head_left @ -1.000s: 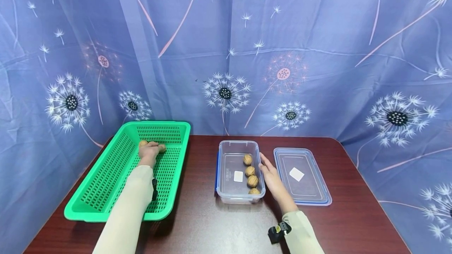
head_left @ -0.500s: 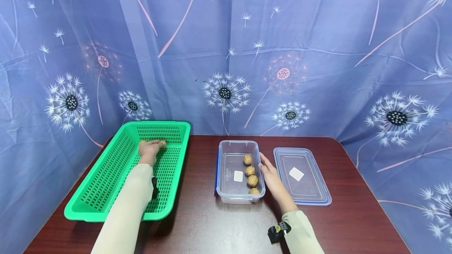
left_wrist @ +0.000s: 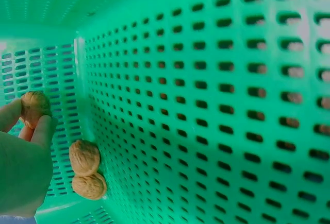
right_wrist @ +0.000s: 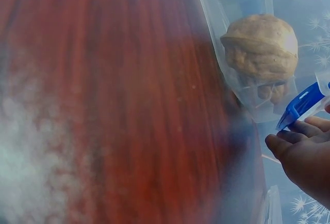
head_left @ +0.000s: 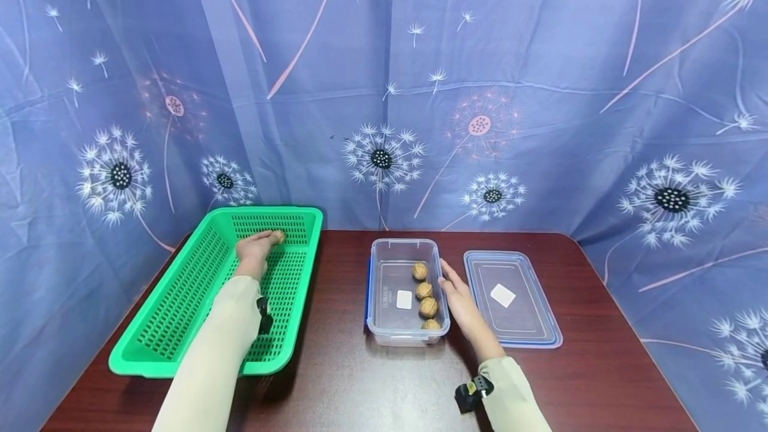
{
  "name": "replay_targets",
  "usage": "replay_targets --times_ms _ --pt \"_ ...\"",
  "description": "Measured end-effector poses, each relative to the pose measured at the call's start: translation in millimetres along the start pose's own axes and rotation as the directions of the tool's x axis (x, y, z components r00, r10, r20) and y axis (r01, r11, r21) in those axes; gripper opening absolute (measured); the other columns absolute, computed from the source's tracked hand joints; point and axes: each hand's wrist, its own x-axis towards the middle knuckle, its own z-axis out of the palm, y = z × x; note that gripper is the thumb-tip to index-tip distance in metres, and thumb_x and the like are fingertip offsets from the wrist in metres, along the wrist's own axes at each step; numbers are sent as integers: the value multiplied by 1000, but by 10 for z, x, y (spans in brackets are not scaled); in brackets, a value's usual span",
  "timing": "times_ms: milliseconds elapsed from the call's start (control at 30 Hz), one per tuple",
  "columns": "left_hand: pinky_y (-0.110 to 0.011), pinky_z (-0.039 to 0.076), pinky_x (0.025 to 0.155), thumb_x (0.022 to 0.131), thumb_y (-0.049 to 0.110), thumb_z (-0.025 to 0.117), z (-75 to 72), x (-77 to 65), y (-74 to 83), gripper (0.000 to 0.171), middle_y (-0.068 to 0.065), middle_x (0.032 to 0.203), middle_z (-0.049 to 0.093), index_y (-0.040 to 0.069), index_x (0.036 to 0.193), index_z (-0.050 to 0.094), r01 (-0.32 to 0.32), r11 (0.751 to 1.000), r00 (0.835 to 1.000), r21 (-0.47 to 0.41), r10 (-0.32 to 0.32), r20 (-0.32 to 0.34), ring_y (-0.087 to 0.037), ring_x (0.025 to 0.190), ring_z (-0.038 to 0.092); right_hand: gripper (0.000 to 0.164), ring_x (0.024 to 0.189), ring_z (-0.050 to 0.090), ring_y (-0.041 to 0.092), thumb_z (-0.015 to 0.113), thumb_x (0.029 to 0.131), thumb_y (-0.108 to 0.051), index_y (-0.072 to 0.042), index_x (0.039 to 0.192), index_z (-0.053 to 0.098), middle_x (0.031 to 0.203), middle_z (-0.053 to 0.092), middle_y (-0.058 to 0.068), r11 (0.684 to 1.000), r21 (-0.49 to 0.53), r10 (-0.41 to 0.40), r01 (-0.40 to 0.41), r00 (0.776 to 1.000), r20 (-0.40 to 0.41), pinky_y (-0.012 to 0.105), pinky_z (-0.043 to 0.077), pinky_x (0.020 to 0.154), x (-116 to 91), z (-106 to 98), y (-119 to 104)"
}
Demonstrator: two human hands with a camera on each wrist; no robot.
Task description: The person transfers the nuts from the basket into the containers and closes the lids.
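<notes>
Inside the green basket, my left hand pinches a walnut between thumb and fingertips near the far end. Two more walnuts lie touching each other in the basket, seen in the left wrist view; the hand hides them in the head view. My right hand rests with extended fingers against the right side of a clear plastic container. Several walnuts stand in a row along that side inside it. A blue latch hangs by the right fingertips.
A clear lid with a blue seal and a white label lies on the dark red-brown table, right of the container. A dandelion-print curtain hangs behind and at both sides of the table.
My left hand has turned and moved slightly farther back with the pinched walnut. A walnut left of that hand has become hidden in the head view. The right hand and container stay put.
</notes>
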Motion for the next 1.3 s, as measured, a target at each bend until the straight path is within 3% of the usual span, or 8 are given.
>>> replay_targets --times_ms 167,367,500,733,867,1067,1300 --pt "-30 47 101 86 7 72 66 -38 67 41 0 99 72 5 126 63 52 995 998 -89 -54 -12 -13 95 68 48 138 27 44 38 101 -2 5 148 29 150 30 26 1000 19 8 -8 1000 9 56 19 114 -28 -16 -89" --pt "-30 40 107 90 11 68 148 -103 153 43 -10 133 57 9 132 59 71 991 996 -115 -65 53 -18 118 58 48 138 28 40 38 102 -6 0 149 30 151 31 22 1000 -10 3 -3 1000 -4 53 20 115 2 -2 32" --pt "-31 37 110 91 12 67 181 -160 208 45 -10 137 54 8 135 56 53 991 995 -126 -41 95 -20 123 54 49 138 29 40 39 101 -8 -1 149 30 151 32 22 1000 -14 -11 11 1000 -15 52 21 115 19 10 85" --pt "-30 42 106 91 10 67 272 -231 312 45 -8 133 57 5 135 55 27 982 993 -188 -4 119 -20 122 55 49 138 30 40 38 102 -8 -2 149 30 151 32 21 1000 -10 -5 5 1000 -11 52 22 115 25 14 80" --pt "-30 42 105 90 10 68 338 -278 368 46 -5 126 62 6 134 56 34 977 993 -211 -9 120 -17 116 59 48 138 28 41 38 102 -5 0 149 30 151 30 23 1000 14 7 -8 1000 3 52 21 115 -12 10 -15" --pt "-30 45 103 89 7 69 434 -324 441 44 -9 131 58 5 131 59 29 968 992 -249 3 129 -17 113 61 48 137 27 44 36 101 -2 7 147 28 150 30 28 1000 -5 6 -6 1000 11 53 21 115 -133 20 -281" --pt "-27 45 102 90 7 67 455 -424 610 44 -9 135 56 8 133 58 71 964 981 -257 -21 191 -16 119 57 48 138 27 44 36 101 -3 7 147 27 149 30 28 1000 -11 -6 6 1000 11 53 20 115 -160 22 -313"
